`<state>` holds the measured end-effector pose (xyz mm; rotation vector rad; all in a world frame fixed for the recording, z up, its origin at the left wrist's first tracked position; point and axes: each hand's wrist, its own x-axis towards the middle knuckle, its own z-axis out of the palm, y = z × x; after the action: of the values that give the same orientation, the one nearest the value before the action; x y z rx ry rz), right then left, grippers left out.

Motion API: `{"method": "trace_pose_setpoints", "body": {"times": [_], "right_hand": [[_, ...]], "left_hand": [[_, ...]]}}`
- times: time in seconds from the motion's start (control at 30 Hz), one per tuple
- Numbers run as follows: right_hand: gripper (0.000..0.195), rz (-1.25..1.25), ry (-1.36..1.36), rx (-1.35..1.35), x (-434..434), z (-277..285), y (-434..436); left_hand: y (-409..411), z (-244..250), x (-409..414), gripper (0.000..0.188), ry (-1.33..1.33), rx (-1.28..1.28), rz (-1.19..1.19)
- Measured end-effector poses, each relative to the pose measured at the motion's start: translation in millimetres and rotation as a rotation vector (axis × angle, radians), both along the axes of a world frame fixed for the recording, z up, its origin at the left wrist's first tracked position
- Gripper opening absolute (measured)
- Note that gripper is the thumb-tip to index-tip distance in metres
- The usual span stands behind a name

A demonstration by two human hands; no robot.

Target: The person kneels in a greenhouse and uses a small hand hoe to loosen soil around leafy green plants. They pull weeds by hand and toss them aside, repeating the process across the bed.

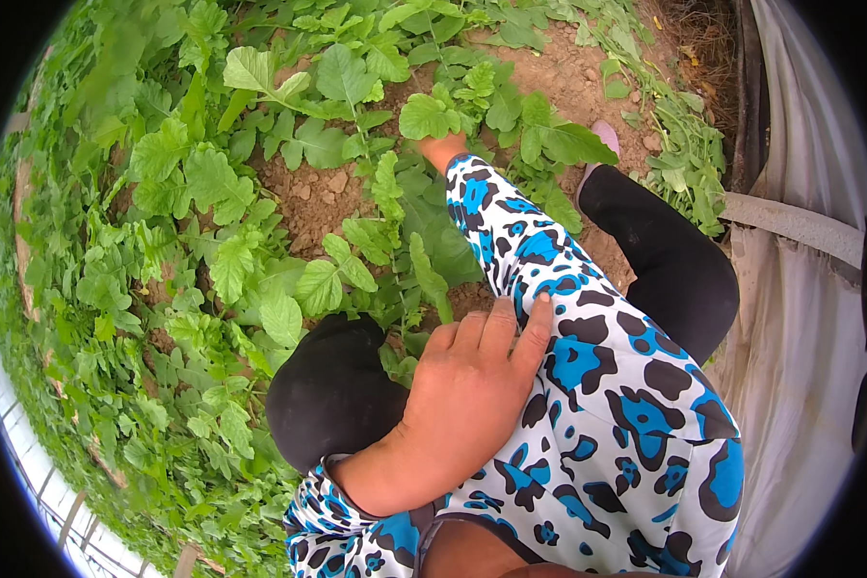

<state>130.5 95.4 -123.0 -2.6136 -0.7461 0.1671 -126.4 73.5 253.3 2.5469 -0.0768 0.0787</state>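
My right hand reaches down among leafy green plants with lobed leaves. A broad leaf covers its fingers, so what they touch or hold is hidden. My left hand crosses my body, its fingers at the patterned sleeve of my right arm. Its thumb and fingertips are partly hidden, and whether it grips the cloth is unclear. Between my black-clad knees grow more toothed leaves. Bare brown soil shows between the plants ahead of me.
Dense greens spread across the left side. Loose, limp leaves lie along the right edge of the soil. Beyond them hangs pale plastic sheeting, crossed by a grey bar. A pink shoe rests at my right foot.
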Motion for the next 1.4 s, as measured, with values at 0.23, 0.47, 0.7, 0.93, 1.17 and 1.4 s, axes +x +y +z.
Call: {"method": "trace_pose_setpoints", "body": {"times": [0.23,0.47,0.7,0.93,1.17,1.4], "right_hand": [[0.040,-0.067,0.411,-0.332,-25,42,-44],[0.042,0.060,0.299,-0.312,-43,67,-60],[0.039,0.182,-0.001,-0.225,-29,77,-71],[0.041,0.339,0.064,-0.146,-32,167,-90],[0.048,0.324,0.282,0.371,-59,290,-146],[0.027,-0.054,0.697,0.651,-112,304,-237]], "left_hand": [[10,6,-4,0.048,0.116,-0.013,0.096],[60,18,-10,0.035,-0.146,-0.402,0.527],[74,21,-1,0.040,-0.270,-0.652,0.703],[82,11,1,0.042,-0.234,-0.620,0.649],[76,13,-5,0.039,-0.203,-0.431,0.607],[96,-5,-1,0.045,-0.155,-0.455,0.535]]}}
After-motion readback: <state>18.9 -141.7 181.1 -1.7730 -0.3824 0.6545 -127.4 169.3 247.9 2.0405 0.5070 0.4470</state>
